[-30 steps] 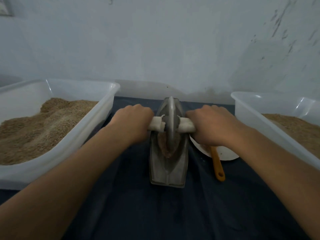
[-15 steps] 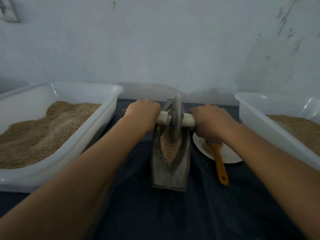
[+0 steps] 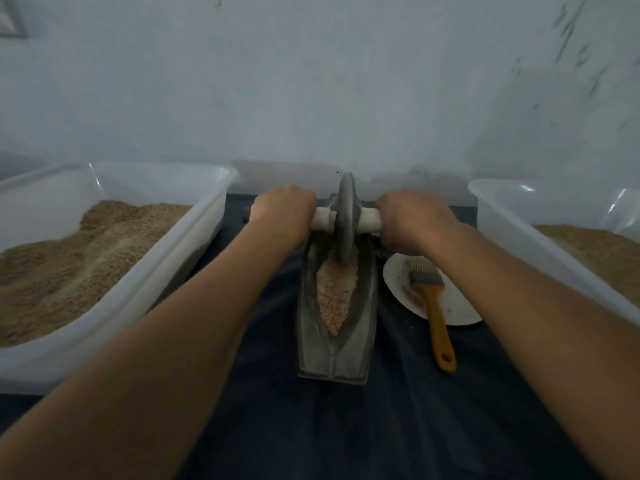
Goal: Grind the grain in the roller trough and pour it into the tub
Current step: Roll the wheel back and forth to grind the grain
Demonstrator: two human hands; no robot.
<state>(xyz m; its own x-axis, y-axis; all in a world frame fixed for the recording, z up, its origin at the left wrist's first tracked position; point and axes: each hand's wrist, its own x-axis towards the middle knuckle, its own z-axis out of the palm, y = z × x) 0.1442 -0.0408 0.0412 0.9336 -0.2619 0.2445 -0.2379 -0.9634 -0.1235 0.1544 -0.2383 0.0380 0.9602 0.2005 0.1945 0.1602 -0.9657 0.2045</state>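
The curled left hand (image 3: pixel 282 211) and right hand (image 3: pixel 410 221) are hiding the ends of the pale axle handle (image 3: pixel 370 221), the grey stone wheel (image 3: pixel 346 216) is covering the far grain in the trough, and both translucent plastic tubs (image 3: pixel 207 199) are running off frame.

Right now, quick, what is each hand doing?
Left hand: closed, gripping the left end of the roller handle.
Right hand: closed, gripping the right end of that handle, beside the grinding wheel.
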